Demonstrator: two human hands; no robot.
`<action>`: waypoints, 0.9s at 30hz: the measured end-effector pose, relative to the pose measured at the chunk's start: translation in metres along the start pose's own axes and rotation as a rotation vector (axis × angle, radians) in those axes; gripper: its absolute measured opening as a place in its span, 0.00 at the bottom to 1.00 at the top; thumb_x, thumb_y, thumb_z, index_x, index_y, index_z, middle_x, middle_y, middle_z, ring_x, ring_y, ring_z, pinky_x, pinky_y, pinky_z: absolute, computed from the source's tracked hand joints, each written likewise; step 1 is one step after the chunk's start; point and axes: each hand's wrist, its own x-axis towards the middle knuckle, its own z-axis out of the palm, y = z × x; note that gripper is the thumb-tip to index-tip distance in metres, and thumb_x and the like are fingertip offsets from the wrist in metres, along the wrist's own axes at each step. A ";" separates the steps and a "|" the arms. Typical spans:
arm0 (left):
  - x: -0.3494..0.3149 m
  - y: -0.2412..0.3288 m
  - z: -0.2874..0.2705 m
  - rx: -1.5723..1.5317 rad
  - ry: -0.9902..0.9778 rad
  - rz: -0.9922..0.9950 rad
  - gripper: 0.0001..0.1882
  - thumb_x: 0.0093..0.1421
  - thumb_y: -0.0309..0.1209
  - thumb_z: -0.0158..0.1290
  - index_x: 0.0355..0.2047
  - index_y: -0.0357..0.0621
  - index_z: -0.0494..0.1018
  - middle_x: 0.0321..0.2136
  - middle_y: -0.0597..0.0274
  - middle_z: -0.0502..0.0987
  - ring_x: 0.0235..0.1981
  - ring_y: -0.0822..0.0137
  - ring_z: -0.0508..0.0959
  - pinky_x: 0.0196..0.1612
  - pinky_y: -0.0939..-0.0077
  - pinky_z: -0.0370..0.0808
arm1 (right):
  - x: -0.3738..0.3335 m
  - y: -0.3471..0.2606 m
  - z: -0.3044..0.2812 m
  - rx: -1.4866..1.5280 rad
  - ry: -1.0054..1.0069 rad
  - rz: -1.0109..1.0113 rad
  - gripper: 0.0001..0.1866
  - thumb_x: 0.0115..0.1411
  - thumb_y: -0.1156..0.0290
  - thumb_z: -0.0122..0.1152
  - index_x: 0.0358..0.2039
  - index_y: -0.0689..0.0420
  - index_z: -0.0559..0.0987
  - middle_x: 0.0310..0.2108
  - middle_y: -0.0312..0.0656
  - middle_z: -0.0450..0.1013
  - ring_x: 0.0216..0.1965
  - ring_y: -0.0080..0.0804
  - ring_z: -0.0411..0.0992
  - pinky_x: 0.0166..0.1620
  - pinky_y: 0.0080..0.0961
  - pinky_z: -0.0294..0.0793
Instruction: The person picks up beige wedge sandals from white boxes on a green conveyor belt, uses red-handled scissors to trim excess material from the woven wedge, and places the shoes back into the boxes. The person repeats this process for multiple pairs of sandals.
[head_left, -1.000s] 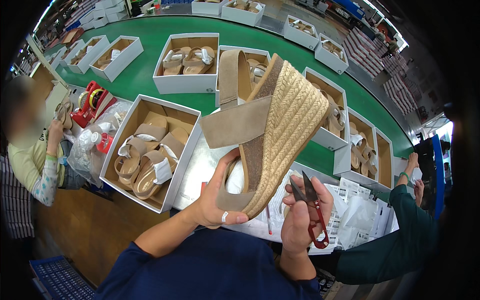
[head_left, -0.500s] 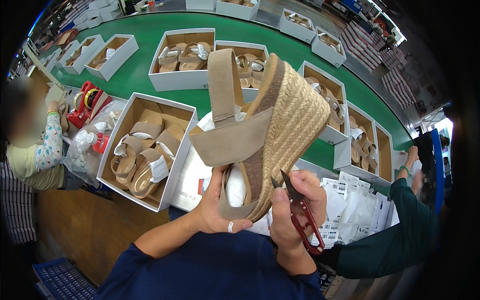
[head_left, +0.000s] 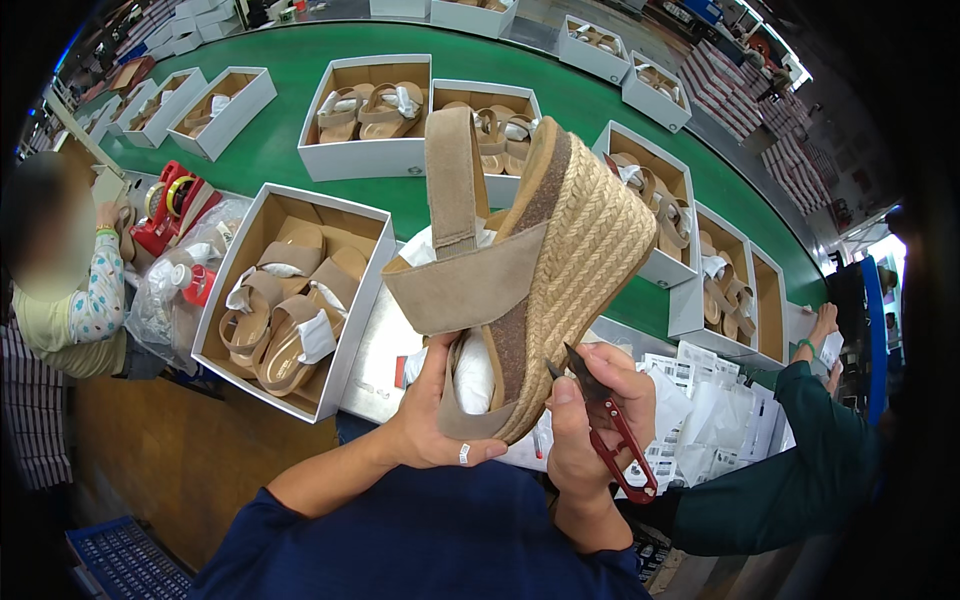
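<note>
My left hand (head_left: 425, 415) grips a beige wedge sandal (head_left: 465, 285) by its toe end, holding it up in front of me with the heel raised. Its thick sole is wrapped in braided rope, and white paper is stuffed inside the toe. A red-handled pair of thread snips (head_left: 618, 440) sits in my right hand (head_left: 590, 420), close to the lower edge of the rope sole. The dark blades point up at the sole and stand slightly apart; whether they touch it I cannot tell.
An open white shoebox (head_left: 300, 400) with sandals stands at my left. More shoeboxes line the green table (head_left: 290, 115). Label sheets and plastic bags (head_left: 715, 420) lie at right, a red tape dispenser (head_left: 165, 220) at left. One co-worker (head_left: 75, 310) sits left; another's arm (head_left: 815, 400) reaches in at right.
The sandal has tipped a little, its heel now slightly lower. My right hand and the snips have shifted slightly right, their blades a bit farther from the sole.
</note>
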 end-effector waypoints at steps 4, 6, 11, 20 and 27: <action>0.001 -0.002 -0.002 0.040 -0.008 0.037 0.66 0.40 0.39 0.71 0.69 0.34 0.36 0.65 0.46 0.50 0.68 0.52 0.50 0.69 0.60 0.46 | 0.007 -0.002 -0.001 -0.162 -0.077 -0.140 0.20 0.53 0.81 0.67 0.45 0.61 0.72 0.45 0.49 0.71 0.33 0.24 0.75 0.36 0.19 0.75; 0.001 -0.002 -0.001 0.018 -0.008 0.040 0.66 0.40 0.38 0.71 0.69 0.34 0.36 0.65 0.46 0.50 0.68 0.52 0.50 0.69 0.60 0.46 | 0.007 -0.003 -0.001 -0.155 -0.084 -0.144 0.20 0.52 0.82 0.67 0.45 0.61 0.72 0.45 0.49 0.71 0.34 0.24 0.75 0.36 0.19 0.75; -0.001 -0.001 0.001 -0.005 0.000 0.017 0.66 0.41 0.37 0.71 0.69 0.35 0.35 0.65 0.46 0.50 0.68 0.52 0.50 0.69 0.60 0.46 | 0.005 -0.004 0.000 -0.112 -0.061 -0.139 0.19 0.52 0.82 0.67 0.45 0.61 0.72 0.44 0.50 0.71 0.33 0.24 0.74 0.34 0.18 0.75; -0.001 0.001 0.003 0.034 0.004 0.044 0.66 0.41 0.35 0.71 0.69 0.34 0.35 0.64 0.47 0.51 0.68 0.54 0.52 0.68 0.62 0.50 | 0.003 -0.002 -0.002 -0.139 -0.047 -0.133 0.19 0.52 0.80 0.68 0.43 0.61 0.72 0.43 0.51 0.73 0.33 0.26 0.75 0.35 0.19 0.75; 0.000 0.000 0.002 0.046 -0.012 0.046 0.66 0.41 0.36 0.71 0.68 0.33 0.35 0.64 0.47 0.52 0.67 0.54 0.54 0.67 0.62 0.52 | 0.001 -0.002 -0.003 -0.063 -0.021 -0.070 0.19 0.51 0.80 0.69 0.43 0.61 0.73 0.43 0.50 0.73 0.34 0.28 0.76 0.36 0.19 0.76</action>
